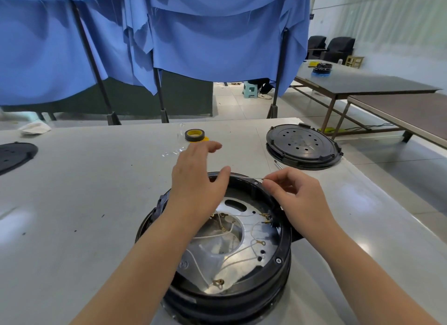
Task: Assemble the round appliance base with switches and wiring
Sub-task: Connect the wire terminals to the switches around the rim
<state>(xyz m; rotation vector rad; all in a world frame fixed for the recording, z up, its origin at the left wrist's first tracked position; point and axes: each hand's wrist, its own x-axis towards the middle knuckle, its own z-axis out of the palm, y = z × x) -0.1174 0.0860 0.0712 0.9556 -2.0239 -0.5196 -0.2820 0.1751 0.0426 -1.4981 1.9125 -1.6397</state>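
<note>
assembly workshop: long worktables [362, 83], blue cloth partitions [217, 34], tape roll [194, 135].

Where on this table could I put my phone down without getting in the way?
The widest bare stretch of the table lies left of the open round base, below the dark disc at the far left edge. A smaller patch sits between the tape roll and the black perforated cover. It is crowded over the base, where the left hand and right hand work.

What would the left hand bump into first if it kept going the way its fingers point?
Probably the roll of tape: the left hand points away across the table toward it, though depth is hard to judge.
</note>
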